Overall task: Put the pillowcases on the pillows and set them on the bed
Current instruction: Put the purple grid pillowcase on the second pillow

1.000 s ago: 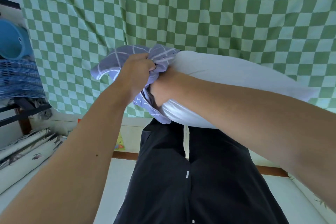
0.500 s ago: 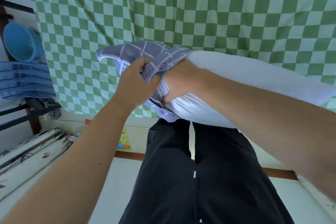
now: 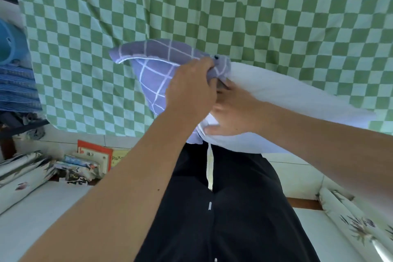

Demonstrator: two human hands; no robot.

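Head view, green checked sheet [image 3: 255, 17] behind, left hand [image 3: 189, 89] gripping pillowcase [image 3: 153, 70], right hand [image 3: 236, 115] holding pillow [image 3: 287, 100]

One head-worn wide-angle view looks steeply down, close over both forearms, toward the checkered bed [image 3: 255, 17].

The pillowcase [image 3: 157, 74] lies left of the pillow [image 3: 287, 100]; both hands meet between them. Books [image 3: 93, 159] lie on the floor, near left.
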